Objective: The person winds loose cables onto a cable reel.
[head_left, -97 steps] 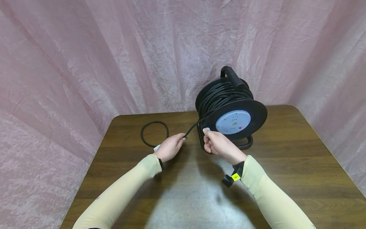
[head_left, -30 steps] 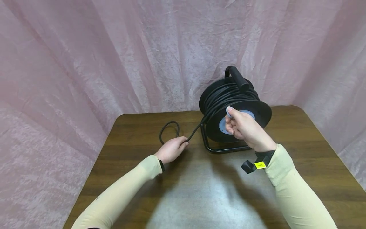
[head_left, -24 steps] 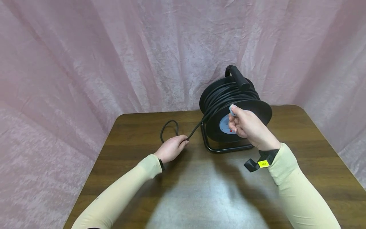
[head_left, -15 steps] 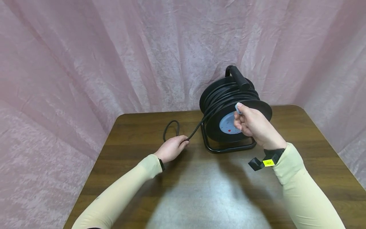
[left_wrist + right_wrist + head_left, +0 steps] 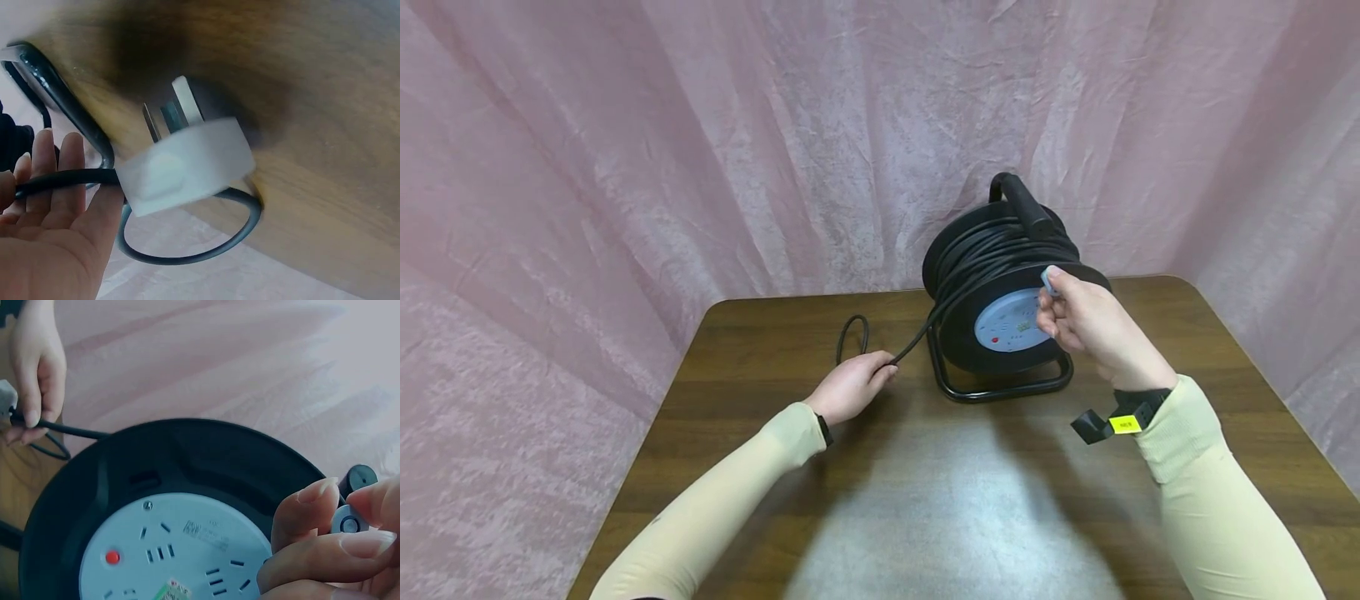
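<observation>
A black cable reel stands on the table, its cable wound thickly between two round flanges. Its front carries a pale blue socket panel with a red button. My right hand pinches the small grey-blue crank knob near the front flange's upper right edge. Left of the reel, my left hand pinches the black cable, which runs up onto the drum. A white plug with metal prongs hangs beside that palm in the left wrist view, and the cable loops behind it.
The reel's tubular stand rests on the wooden table, with a carrying handle above the drum. A pink curtain hangs behind the table's back edge.
My right hand has moved with the knob rightward and up, and the socket panel has turned with it. The cable loop beside my left hand has shrunk; that hand has barely moved.
</observation>
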### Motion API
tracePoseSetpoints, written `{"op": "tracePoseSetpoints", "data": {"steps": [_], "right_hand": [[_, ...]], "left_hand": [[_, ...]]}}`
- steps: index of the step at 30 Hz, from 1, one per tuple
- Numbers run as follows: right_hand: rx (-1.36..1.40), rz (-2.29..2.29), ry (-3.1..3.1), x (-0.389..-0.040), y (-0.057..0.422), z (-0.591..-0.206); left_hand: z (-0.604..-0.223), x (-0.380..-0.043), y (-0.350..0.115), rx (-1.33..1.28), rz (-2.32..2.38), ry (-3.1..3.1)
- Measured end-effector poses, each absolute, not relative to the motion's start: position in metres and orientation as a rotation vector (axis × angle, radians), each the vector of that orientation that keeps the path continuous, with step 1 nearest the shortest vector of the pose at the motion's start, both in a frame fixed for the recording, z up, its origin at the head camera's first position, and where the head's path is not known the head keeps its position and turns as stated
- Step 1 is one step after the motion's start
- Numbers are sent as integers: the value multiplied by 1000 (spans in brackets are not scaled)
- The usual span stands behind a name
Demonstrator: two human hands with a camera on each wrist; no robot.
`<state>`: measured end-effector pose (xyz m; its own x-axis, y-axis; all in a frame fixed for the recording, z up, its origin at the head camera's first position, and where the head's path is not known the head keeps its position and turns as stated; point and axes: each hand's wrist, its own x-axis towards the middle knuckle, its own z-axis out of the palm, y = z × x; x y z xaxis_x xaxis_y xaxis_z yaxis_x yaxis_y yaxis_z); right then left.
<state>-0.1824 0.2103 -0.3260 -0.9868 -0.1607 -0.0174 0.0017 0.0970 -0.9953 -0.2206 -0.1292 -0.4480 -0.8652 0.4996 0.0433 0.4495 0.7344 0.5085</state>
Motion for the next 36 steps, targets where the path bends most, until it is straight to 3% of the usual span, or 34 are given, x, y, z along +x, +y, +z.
{"op": "tracePoseSetpoints", "data": {"steps": [36], "right_hand": [[-85,-1973,2358,-180,245,-348]], "left_hand": [[-443,-218,-133,827,837,2832]]}}
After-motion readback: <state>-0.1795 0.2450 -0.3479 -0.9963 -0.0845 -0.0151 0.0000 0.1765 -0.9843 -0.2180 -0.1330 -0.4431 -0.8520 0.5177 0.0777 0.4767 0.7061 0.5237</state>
